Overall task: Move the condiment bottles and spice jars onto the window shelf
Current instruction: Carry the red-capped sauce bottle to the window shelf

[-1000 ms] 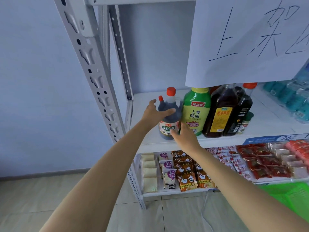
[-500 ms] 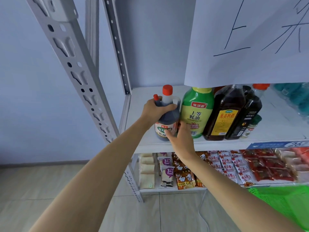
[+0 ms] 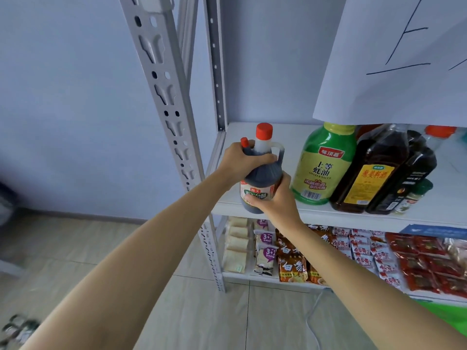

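Your rack (image 3: 161,79), a pale metal frame with punched uprights, rises to the left of both your hands, and its white shelf (image 3: 353,218) runs out to the right of them. A big sheet of paper (image 3: 394,56) with black brush strokes hangs above and to the right of your hands, hiding the tops of the bottles behind it. Below your right hand, the lower shelf carries rows of snack packets (image 3: 366,256).

Just right of your hands a green bottle (image 3: 321,168) with a yellow label stands upright on the shelf. Further right stands a brown bottle (image 3: 366,178) with a yellow label, then a black bottle (image 3: 414,173) touching it, and a small spice jar (image 3: 412,198) with a green cap at the far end.

You hold a dark bottle (image 3: 262,178) with a red cap at the front left corner of the shelf; whether its base is lifted or resting there cannot be told. Your left hand (image 3: 242,160) is wrapped over its shoulder from the left, thumb across the front below the neck. Your right hand (image 3: 275,200) is curled round its lower body from the right, fingers over the label. A second, smaller red cap (image 3: 244,142) shows just above your left hand, behind the held bottle.
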